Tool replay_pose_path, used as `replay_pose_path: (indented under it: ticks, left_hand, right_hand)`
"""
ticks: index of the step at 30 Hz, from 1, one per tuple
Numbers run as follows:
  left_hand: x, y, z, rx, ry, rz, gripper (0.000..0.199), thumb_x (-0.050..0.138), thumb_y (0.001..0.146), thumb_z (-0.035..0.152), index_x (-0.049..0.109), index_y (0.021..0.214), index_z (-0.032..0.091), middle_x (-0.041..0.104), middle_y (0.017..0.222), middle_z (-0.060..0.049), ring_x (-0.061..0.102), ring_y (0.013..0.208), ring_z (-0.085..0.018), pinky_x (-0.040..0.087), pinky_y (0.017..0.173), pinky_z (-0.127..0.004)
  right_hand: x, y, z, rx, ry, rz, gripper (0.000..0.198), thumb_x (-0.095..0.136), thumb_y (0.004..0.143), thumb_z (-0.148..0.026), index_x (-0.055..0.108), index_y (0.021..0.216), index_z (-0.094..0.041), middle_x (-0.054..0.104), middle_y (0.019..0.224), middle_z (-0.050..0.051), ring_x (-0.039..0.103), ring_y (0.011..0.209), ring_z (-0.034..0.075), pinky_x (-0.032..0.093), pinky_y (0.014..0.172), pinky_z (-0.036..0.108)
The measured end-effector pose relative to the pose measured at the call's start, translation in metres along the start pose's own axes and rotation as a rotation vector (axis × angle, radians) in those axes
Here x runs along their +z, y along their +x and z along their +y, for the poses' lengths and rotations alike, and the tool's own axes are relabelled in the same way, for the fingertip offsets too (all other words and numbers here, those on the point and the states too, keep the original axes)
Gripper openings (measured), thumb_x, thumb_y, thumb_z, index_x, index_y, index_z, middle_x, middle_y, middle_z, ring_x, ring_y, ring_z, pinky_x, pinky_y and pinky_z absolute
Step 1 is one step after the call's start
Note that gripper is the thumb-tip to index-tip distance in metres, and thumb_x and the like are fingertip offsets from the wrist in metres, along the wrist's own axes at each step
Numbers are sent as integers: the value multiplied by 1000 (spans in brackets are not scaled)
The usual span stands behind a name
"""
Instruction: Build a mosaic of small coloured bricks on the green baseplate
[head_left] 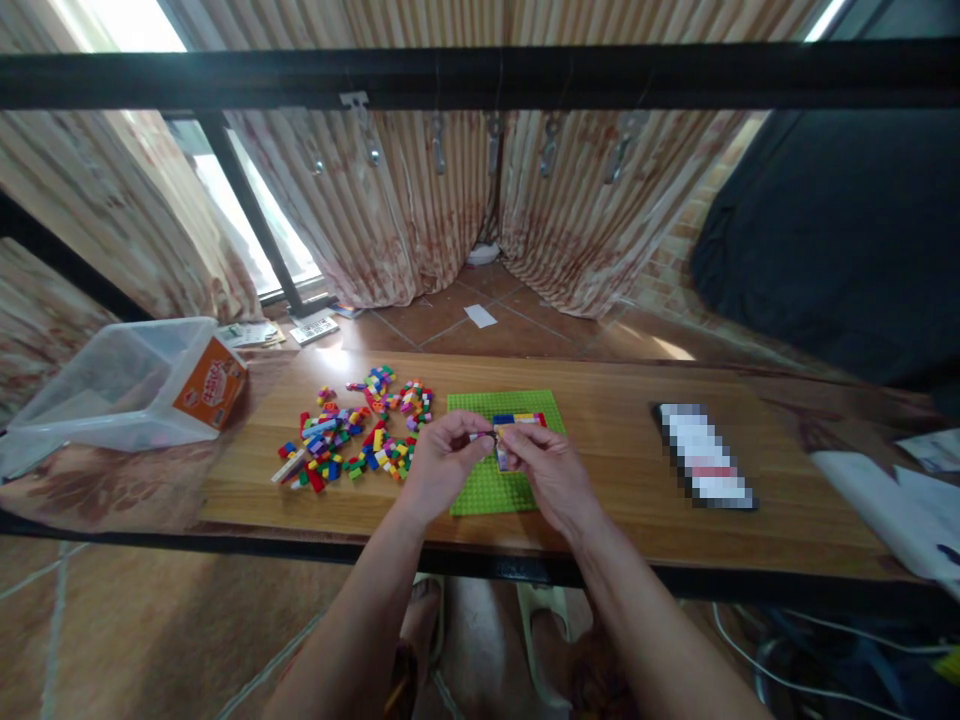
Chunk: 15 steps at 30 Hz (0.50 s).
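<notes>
Both hands meet above a green studded baseplate (486, 497) on the wooden table. My left hand (448, 462) is closed in a pinch, and a tiny dark piece shows near its fingertips, too small to name. Close against it, my right hand (551, 468) pinches a small cluster of building bricks (502, 460) with yellow and pale parts. Behind the fingers, a row of blue, yellow and red bricks (531, 418) shows on the baseplate, partly hidden by the hands.
Loose coloured bricks (330, 440) lie in a spread pile left of the baseplate. A clear plastic bin (120, 385) with an orange label lies at the far left. To the right is a phone (705, 457), with papers (877, 500) beyond. A dark bar (480, 78) crosses overhead.
</notes>
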<state>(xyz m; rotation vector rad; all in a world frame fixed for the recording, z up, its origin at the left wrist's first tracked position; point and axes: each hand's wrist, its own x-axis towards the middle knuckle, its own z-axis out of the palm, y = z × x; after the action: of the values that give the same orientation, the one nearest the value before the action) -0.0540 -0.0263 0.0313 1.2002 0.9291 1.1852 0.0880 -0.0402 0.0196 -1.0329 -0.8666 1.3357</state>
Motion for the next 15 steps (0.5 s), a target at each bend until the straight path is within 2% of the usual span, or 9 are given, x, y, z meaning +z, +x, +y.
replay_pose_path:
  ticks: [4,7,11,15]
  left_hand:
    - [3,4,-4,-28,17,92,14,72,67,22,65,76,15,61,64,3,53,58,-8,40,57,-21]
    - [4,8,-9,-56,44,176,13,70,67,22,64,76,15,61,63,3,52,57,-8,40,57,-21]
    - [7,13,-15,-96,84,213,14,69,66,23,65,77,15,62,63,3,54,57,-9,41,57,-22]
    - [14,16,-17,-100,97,210,14,68,65,22,66,76,15,63,64,2,55,57,-10,42,57,-22]
  right_hand:
    - [-38,2,-12,-66,-137,157,26,77,67,-44,75,76,-20,65,65,0,50,56,10,41,56,26]
    - [-70,2,-20,-136,-424,305,30,73,70,-46,76,80,-18,69,68,3,56,59,14,45,59,28]
    - [-94,-1,-19,-140,-736,259,33,66,76,-47,77,86,-18,74,77,6,65,70,21,49,69,34]
    - [-96,-2,-13,-145,-806,166,29,63,79,-44,77,85,-20,76,86,6,68,79,23,50,76,36]
